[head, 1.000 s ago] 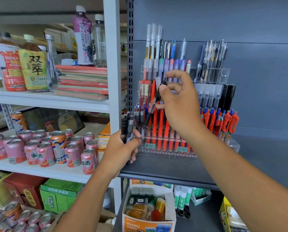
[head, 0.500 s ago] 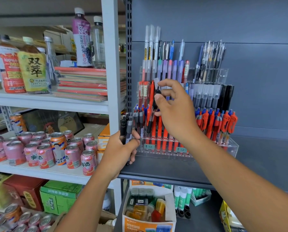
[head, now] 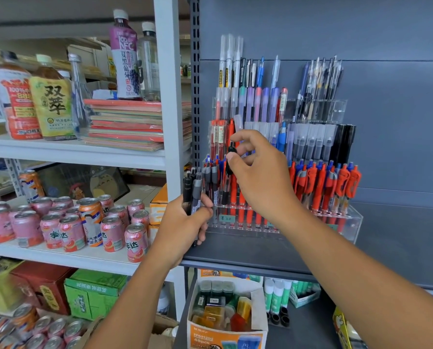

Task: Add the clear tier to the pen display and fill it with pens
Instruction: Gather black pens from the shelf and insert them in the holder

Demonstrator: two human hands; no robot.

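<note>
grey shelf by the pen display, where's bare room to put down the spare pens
Widest bare patch: the grey shelf right of the pen display, back to the grey panel. A narrower strip runs between the display's front and the shelf edge, partly taken by the left hand. The white shelf to the left is crowded with cans.

Bright, even light fills the scene and casts no hard shadows. Pale glints sit on the tops of the cans [head: 84,217] and along the clear front of the pen display [head: 346,222]. The wide lens slants the white shelf [head: 71,152] at the left and stretches the bottom edge. Fine print looks soft and slightly smeared.
</note>
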